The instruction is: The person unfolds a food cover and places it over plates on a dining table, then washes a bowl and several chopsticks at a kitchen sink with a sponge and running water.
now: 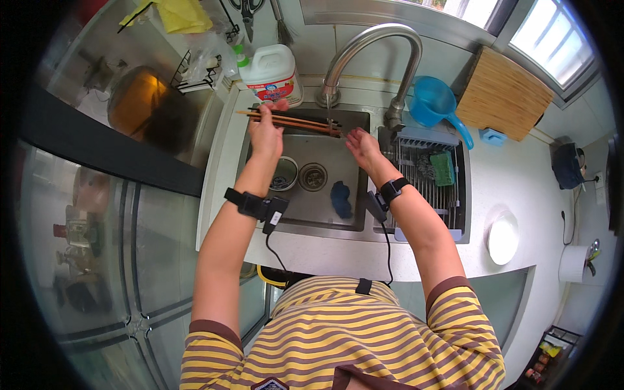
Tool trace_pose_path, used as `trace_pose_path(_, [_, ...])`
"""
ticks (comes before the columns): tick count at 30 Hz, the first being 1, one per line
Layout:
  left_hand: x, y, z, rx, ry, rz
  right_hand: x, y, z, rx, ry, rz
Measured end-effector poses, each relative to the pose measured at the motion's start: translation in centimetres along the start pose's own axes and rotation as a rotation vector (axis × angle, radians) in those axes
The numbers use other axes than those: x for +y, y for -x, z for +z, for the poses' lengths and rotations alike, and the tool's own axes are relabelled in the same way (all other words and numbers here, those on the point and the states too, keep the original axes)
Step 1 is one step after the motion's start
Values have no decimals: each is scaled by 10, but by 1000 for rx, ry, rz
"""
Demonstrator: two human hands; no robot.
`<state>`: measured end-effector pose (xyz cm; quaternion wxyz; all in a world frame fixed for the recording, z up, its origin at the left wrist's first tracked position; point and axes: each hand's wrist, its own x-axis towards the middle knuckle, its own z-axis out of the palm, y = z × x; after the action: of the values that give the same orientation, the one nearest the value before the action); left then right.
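My left hand grips a bundle of chopsticks near one end, held over the back of the steel sink basin. Water from the curved metal faucet runs onto their far ends. My right hand is just right of those ends, palm up with fingers apart, holding nothing that I can see. Below, in the basin, lie a round bowl at the left, the drain strainer and a crumpled dark blue cloth.
A drying rack with a green sponge fills the right basin. Behind it are a blue dipper and a wooden cutting board. A white detergent jug stands back left; a white plate lies on the right counter.
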<state>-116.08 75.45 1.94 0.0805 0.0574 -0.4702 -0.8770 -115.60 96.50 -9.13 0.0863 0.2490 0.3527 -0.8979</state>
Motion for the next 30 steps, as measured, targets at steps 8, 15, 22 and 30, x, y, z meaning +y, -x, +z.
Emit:
trace_pose_path(8, [1,10,-13,35,93,-80,-28,-5,-30,347,163,-375])
trace_pose_path(15, [-18,32,-9,50,5,-88,-57,6,-37,294,440,-473])
trace_pose_path(22, [-25,58,2,68,-81,-52,-77,3,-38,189,542,-399])
trace_pose_path(30, [-48,95,19,42,-175,85,-31,82,-12,-464,1397,-772])
